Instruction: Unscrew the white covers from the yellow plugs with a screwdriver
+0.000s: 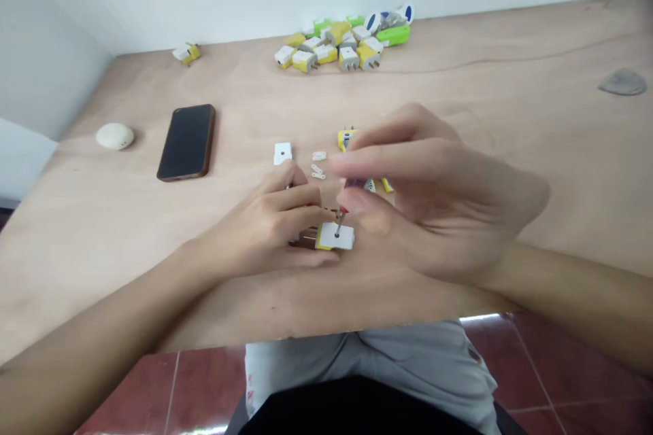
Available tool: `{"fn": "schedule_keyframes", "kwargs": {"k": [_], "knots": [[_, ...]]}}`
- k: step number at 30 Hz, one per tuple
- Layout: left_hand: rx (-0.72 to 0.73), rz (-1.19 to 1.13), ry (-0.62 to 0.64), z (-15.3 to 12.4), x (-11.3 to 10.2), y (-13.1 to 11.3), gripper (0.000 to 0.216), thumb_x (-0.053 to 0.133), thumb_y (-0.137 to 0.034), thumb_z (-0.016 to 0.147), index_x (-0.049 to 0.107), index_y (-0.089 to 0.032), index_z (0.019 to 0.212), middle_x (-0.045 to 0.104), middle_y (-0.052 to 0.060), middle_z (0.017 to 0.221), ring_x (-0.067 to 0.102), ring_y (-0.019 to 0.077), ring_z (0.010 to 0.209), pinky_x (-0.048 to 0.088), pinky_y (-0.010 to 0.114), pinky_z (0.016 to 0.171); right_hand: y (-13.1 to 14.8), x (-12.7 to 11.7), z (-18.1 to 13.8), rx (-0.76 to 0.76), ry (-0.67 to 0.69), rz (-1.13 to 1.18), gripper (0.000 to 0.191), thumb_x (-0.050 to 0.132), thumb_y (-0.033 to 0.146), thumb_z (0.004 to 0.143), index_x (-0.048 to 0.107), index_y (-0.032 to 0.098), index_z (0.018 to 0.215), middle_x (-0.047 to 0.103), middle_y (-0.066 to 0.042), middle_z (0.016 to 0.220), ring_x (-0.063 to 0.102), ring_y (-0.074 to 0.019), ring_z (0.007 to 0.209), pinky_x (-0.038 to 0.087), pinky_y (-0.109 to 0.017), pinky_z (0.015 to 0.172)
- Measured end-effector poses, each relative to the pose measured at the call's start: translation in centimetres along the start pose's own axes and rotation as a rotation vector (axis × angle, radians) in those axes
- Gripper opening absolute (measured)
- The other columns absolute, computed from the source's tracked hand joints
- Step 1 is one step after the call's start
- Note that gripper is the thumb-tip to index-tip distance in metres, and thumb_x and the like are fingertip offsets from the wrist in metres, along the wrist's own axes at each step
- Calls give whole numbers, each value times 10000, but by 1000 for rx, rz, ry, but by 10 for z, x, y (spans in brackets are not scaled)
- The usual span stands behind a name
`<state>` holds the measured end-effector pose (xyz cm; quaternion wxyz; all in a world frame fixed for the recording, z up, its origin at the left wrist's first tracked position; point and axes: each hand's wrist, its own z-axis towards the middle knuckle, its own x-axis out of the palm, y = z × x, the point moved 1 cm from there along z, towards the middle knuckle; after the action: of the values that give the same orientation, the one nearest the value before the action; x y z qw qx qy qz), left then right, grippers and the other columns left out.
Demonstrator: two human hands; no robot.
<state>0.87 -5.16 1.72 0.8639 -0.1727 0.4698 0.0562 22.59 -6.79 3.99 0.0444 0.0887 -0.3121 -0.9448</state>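
Observation:
A white and yellow electrical plug (343, 237) lies near the table's front edge, its prongs pointing left. My left hand (278, 217) holds it between thumb and fingers. In my right hand (428, 183) is a small screwdriver (341, 219), gripped between thumb and fingertips, its tip in the hole on the plug's white face. Most of the screwdriver's handle is hidden by my fingers. A white plug cover (282, 152) lies just beyond my left hand. Several small white strips (318, 165) lie between my hands. Behind my right fingers, a yellow plug part (345, 138) is partly hidden.
A pile of white, yellow and green plugs (326, 53) sits against the wall. One more plug (187, 53) is at the far left. A phone (186, 143) and a white rounded object (115, 136) lie left; a grey cloth-like piece (623, 82) lies far right on the wooden table (510, 95).

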Motion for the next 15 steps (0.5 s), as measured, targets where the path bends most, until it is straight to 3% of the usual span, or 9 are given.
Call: {"fn": "schedule_keyframes", "kwargs": {"k": [3,8,12,15], "knots": [[-9,14,27,-2,1,1,377,826,-462,994,728,-198,1244,792,92,1102,656,283,1039,581,473,916,3,-1,-1,128,-29,65,333,660,92,986,735,247,1270,800,-44,1209,770,-180,965,667,-353,811],[9,25,6,-1,1,1,318,812,-449,1007,739,-201,1192,772,63,1028,641,267,1027,578,454,912,-1,-2,0,-12,39,-16,216,672,93,986,791,198,1134,764,-62,1075,744,-170,1005,661,-332,860],[-10,27,29,-1,1,0,343,827,-457,994,741,-191,1192,777,78,1067,631,277,1036,574,452,911,-4,-1,3,-15,23,56,316,646,79,958,774,192,1224,748,-39,994,738,-178,915,671,-345,797],[-37,33,47,-2,1,0,326,821,-482,995,743,-221,1174,788,63,1106,644,267,1030,573,458,952,-3,-1,4,-21,42,43,273,607,84,976,775,165,1176,782,-43,989,753,-172,927,670,-351,847]]}}
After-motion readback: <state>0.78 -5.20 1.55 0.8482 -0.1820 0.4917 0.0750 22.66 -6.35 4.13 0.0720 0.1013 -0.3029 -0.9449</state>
